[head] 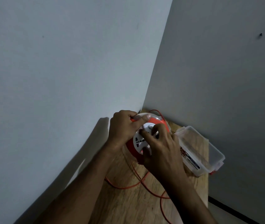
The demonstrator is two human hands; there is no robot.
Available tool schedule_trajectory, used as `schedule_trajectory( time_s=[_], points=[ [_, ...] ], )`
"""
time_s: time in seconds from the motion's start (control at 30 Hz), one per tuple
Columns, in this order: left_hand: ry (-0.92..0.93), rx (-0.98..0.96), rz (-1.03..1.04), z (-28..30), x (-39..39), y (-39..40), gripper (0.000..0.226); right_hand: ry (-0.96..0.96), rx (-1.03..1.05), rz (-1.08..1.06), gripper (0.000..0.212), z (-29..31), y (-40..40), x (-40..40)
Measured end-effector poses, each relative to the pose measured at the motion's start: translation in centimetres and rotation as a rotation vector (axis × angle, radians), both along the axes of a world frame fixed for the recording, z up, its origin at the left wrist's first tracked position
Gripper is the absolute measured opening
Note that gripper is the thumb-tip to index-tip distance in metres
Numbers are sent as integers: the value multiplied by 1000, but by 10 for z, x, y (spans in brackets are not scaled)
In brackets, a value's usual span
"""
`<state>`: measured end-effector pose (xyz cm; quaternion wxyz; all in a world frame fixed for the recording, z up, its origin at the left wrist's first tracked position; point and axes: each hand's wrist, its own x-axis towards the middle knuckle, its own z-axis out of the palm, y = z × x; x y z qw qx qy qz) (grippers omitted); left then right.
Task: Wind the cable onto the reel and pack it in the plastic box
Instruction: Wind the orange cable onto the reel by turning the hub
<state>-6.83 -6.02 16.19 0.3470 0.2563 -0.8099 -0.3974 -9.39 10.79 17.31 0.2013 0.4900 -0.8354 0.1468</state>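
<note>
On the one wooden table I count one orange-and-white reel, one orange cable, one clear plastic box, and two hands, left hand and right hand.

Wooden table, grey walls

left hand: fingers curled, gripping | right hand: fingers bent, pressing down | forearms converging

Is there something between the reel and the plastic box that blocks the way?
Nothing visible does. The reel, held by the left hand and right hand, sits right beside the plastic box. Loose orange cable lies nearer the person.
</note>
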Motion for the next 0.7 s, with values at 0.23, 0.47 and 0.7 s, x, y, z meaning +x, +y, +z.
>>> schedule_trajectory(
  time_s=[0.23, 0.47, 0.7],
  points=[
    [3, 55, 8, 2, 1, 1, 56, -274, -288, -77, 64, 1, -7, -7],
    [45, -16, 39, 4, -6, 10, 54, -724, -751, -316, 41, 3, -30, -4],
    [19, 43, 33, 0, -5, 6, 61, -552, -621, -151, 13, 8, -12, 5]
  ],
)
